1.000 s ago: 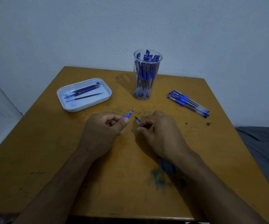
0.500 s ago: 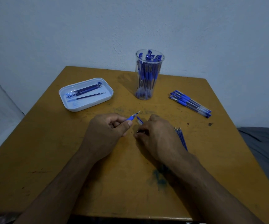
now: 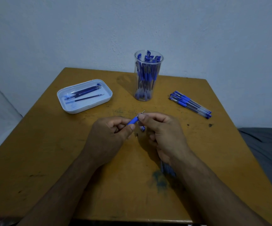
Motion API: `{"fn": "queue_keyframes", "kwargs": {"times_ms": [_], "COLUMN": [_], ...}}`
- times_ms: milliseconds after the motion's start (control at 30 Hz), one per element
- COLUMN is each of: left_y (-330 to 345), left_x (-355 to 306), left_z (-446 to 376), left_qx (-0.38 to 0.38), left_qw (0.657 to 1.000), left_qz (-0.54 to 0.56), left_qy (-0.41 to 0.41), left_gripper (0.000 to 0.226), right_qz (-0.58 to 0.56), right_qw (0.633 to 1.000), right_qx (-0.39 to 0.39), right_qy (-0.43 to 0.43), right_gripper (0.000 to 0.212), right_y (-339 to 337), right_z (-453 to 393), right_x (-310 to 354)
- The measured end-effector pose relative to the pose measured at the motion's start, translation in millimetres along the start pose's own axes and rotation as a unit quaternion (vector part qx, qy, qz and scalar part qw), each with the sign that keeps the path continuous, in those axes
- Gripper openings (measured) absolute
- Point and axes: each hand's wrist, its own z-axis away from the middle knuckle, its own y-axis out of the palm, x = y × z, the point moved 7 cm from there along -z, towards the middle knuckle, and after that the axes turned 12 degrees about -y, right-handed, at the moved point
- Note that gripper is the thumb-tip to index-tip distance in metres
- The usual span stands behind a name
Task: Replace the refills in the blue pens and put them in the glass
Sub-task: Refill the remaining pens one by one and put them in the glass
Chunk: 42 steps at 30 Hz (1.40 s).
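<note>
My left hand (image 3: 109, 137) grips a blue pen (image 3: 132, 121) by its rubber grip, with the metal tip pointing up and to the right. My right hand (image 3: 163, 136) pinches the pen's front end between thumb and forefinger. Its other fingers curl round a bundle of blue refills (image 3: 168, 170) that sticks out under the wrist. A short blue end (image 3: 142, 128) and a small metal point (image 3: 137, 134) show between the hands. The clear glass (image 3: 148, 95) stands at the back centre, holding several blue pens.
A white tray (image 3: 70, 108) with several dark refills lies at the back left. Several blue pens (image 3: 190, 104) lie in a row at the back right. The yellow table (image 3: 50, 152) ends against a pale wall; grey cloth lies off its right edge.
My right hand has risen from the table and closed in on the left, and its thumb and forefinger now pinch the front end of the pen. The bundle has swung under the wrist.
</note>
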Motion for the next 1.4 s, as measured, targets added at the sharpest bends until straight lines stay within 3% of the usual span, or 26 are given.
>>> {"fn": "queue_keyframes", "kwargs": {"times_ms": [300, 433, 567, 667, 767, 967, 1100, 1200, 1400], "left_y": [1.0, -4.8, -13.2, -17.2, -14.0, -10.5, -10.6, -9.4, -10.7], "left_x": [0.5, 8.4, 14.4, 15.7, 14.7, 13.5, 14.2, 14.5, 16.7], "left_z": [-0.8, -4.4, -9.8, -12.4, -12.2, -10.9, -10.9, -10.8, -11.9], "left_qx": [0.009, 0.022, 0.026, 0.009, 0.007, 0.014, 0.012, 0.020, 0.024], "left_qw": [1.000, 0.999, 0.996, 0.996, 0.996, 0.993, 0.993, 0.994, 0.994], "left_qz": [-0.023, -0.041, -0.082, -0.087, -0.093, -0.118, -0.115, -0.110, -0.107], "left_qy": [0.009, -0.010, -0.020, -0.019, -0.014, 0.001, 0.004, 0.001, -0.004], "left_gripper": [0.017, 0.013, 0.007, 0.008, 0.008, 0.007, 0.007, 0.007, 0.006], "right_qz": [-0.082, -0.101, -0.111, 0.002, 0.169, 0.456, 0.543, 0.610, 0.645], "right_qw": [0.995, 0.985, 0.969, 0.991, 0.983, 0.888, 0.831, 0.776, 0.742], "right_qx": [-0.056, -0.134, -0.218, -0.136, -0.067, 0.012, 0.073, 0.110, 0.144], "right_qy": [0.009, -0.036, -0.018, 0.014, 0.010, -0.065, -0.098, -0.121, -0.112], "right_gripper": [0.013, 0.010, 0.007, 0.005, 0.007, 0.017, 0.010, 0.017, 0.026], "right_y": [-8.7, -29.7, -54.6, -50.3, -39.0, -13.7, 5.0, 14.1, 12.0], "right_z": [-1.9, -11.1, -15.8, -11.1, -1.3, 12.9, 18.0, 19.8, 19.0], "right_x": [3.4, 19.4, 14.9, 10.8, 11.8, 21.4, 21.0, 17.0, 14.8]}}
